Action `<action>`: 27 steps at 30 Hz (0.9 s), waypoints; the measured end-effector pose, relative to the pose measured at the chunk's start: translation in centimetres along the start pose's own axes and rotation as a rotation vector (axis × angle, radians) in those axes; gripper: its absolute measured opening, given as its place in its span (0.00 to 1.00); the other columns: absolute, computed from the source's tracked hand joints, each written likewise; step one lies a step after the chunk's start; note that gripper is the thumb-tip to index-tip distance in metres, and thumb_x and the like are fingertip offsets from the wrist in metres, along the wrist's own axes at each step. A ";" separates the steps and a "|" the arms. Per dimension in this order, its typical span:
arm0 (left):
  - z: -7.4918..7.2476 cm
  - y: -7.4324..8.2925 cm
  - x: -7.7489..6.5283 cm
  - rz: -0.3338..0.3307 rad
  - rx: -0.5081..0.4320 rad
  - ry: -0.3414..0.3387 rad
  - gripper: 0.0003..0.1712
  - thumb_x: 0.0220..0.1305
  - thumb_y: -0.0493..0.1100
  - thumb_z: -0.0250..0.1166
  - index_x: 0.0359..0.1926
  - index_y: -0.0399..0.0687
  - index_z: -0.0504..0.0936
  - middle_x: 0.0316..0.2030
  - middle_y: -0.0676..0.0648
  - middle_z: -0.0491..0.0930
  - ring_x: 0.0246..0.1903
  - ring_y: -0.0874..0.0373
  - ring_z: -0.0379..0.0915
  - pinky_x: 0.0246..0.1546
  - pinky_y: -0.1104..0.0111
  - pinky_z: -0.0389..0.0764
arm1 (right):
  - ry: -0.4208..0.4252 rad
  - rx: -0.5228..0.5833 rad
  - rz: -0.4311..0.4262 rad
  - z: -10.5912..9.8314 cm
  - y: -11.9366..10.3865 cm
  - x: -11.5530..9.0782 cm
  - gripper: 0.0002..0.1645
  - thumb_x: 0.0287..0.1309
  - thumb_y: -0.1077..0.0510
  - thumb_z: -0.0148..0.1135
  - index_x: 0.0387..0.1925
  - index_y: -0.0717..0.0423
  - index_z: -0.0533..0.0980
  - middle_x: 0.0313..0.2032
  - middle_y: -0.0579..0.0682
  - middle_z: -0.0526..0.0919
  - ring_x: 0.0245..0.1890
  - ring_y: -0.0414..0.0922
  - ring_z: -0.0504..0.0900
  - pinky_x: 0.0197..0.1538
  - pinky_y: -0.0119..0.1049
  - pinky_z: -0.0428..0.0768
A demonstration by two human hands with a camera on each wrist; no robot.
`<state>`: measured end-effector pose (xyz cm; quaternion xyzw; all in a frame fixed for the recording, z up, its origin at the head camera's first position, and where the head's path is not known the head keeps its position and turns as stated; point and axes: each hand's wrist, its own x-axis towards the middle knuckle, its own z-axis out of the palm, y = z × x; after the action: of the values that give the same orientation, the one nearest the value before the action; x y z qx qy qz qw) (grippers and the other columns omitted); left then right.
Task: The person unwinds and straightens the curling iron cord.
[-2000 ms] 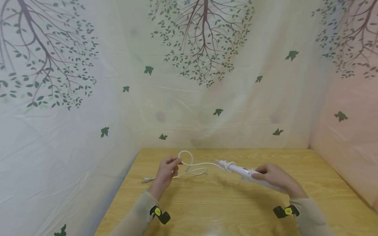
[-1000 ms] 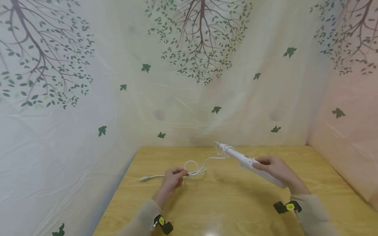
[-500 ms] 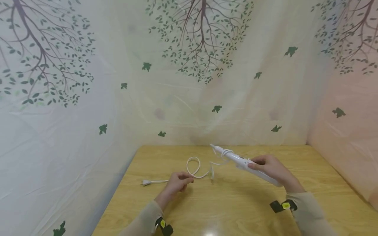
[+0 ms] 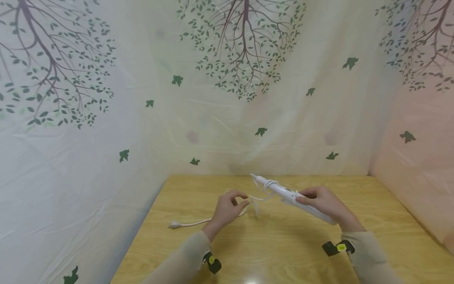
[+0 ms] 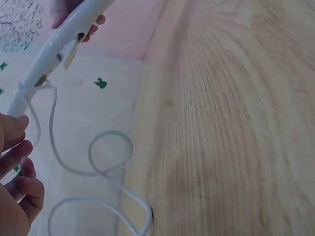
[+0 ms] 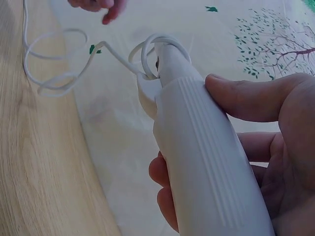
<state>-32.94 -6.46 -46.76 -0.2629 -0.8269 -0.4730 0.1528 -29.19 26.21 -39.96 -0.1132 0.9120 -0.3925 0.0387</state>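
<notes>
My right hand grips a white wand-shaped electric appliance, its thumb along a ridged casing in the right wrist view. The appliance tilts up and leftward above the table, with small controls on its side. White cord leaves the narrow end, is wound round the barrel and hangs in loose loops. My left hand hovers by the slack cord near that narrow end. Its thumb and forefinger are bent and apart, with nothing visible between them. The cord's plug lies on the table at left.
The wooden table runs back to a hanging sheet printed with trees and green leaves, which also closes both sides. Black wrist straps with small devices sit at both cuffs.
My left hand, which pinched the cord farther left, has let go and moved right toward the appliance's narrow end. The appliance has been raised and shifted slightly left in my right hand.
</notes>
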 end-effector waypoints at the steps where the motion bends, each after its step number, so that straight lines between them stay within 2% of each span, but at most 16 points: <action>1: 0.4 0.3 0.3 0.035 0.027 -0.002 0.09 0.60 0.43 0.70 0.40 0.46 0.86 0.39 0.47 0.85 0.15 0.70 0.61 0.14 0.77 0.66 | 0.002 0.002 0.003 0.0 0.0 0.0 0.32 0.61 0.42 0.63 0.55 0.63 0.78 0.47 0.57 0.83 0.38 0.47 0.78 0.38 0.38 0.75; 4: 1.8 0.7 1.1 0.102 0.124 -0.010 0.11 0.59 0.44 0.70 0.43 0.46 0.86 0.43 0.48 0.85 0.17 0.66 0.66 0.18 0.77 0.69 | 0.002 0.002 -0.002 0.1 0.1 0.1 0.31 0.61 0.41 0.63 0.55 0.62 0.78 0.47 0.56 0.84 0.39 0.46 0.78 0.38 0.39 0.75; 8: 3.1 1.2 1.5 0.102 0.256 -0.027 0.13 0.57 0.47 0.71 0.43 0.49 0.86 0.45 0.51 0.85 0.31 0.61 0.79 0.31 0.74 0.78 | 0.004 0.000 -0.015 0.2 0.1 0.1 0.30 0.61 0.42 0.63 0.54 0.61 0.79 0.46 0.55 0.84 0.38 0.46 0.78 0.38 0.39 0.76; 10: 3.6 1.3 1.6 0.098 0.302 -0.038 0.13 0.56 0.48 0.71 0.42 0.51 0.87 0.44 0.52 0.85 0.40 0.59 0.81 0.39 0.71 0.80 | 0.002 -0.002 -0.023 0.2 0.1 0.0 0.30 0.62 0.43 0.63 0.54 0.62 0.78 0.46 0.55 0.84 0.38 0.46 0.78 0.38 0.39 0.76; 13: 4.0 1.8 1.6 0.115 0.354 -0.062 0.11 0.57 0.50 0.71 0.39 0.53 0.88 0.41 0.55 0.86 0.42 0.60 0.82 0.43 0.69 0.80 | 0.002 0.005 -0.022 0.2 0.1 0.0 0.30 0.61 0.43 0.63 0.54 0.62 0.79 0.46 0.55 0.84 0.38 0.46 0.78 0.38 0.39 0.76; 19: 4.2 3.1 1.7 0.154 0.449 -0.131 0.07 0.57 0.52 0.71 0.36 0.59 0.89 0.34 0.61 0.87 0.35 0.65 0.81 0.32 0.76 0.77 | 0.010 -0.004 -0.027 0.1 0.2 0.5 0.30 0.60 0.42 0.63 0.54 0.61 0.79 0.45 0.54 0.84 0.38 0.46 0.78 0.38 0.38 0.75; 23: 4.2 3.5 1.6 0.153 0.501 -0.139 0.04 0.58 0.49 0.71 0.34 0.60 0.89 0.31 0.61 0.86 0.31 0.66 0.79 0.27 0.78 0.72 | 0.008 0.000 -0.030 0.2 0.2 0.6 0.30 0.60 0.41 0.64 0.53 0.60 0.79 0.44 0.53 0.84 0.37 0.46 0.78 0.38 0.39 0.75; 27: 4.3 3.5 1.4 0.145 0.500 -0.134 0.03 0.58 0.48 0.71 0.33 0.59 0.90 0.31 0.60 0.86 0.30 0.67 0.77 0.25 0.79 0.71 | 0.001 0.000 -0.033 0.4 0.4 0.6 0.29 0.60 0.41 0.63 0.53 0.60 0.79 0.43 0.53 0.84 0.37 0.45 0.78 0.38 0.38 0.75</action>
<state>-32.09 -0.89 -45.78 -0.3062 -0.9054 -0.2234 0.1911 -29.74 26.05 -40.49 -0.1280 0.9100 -0.3930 0.0319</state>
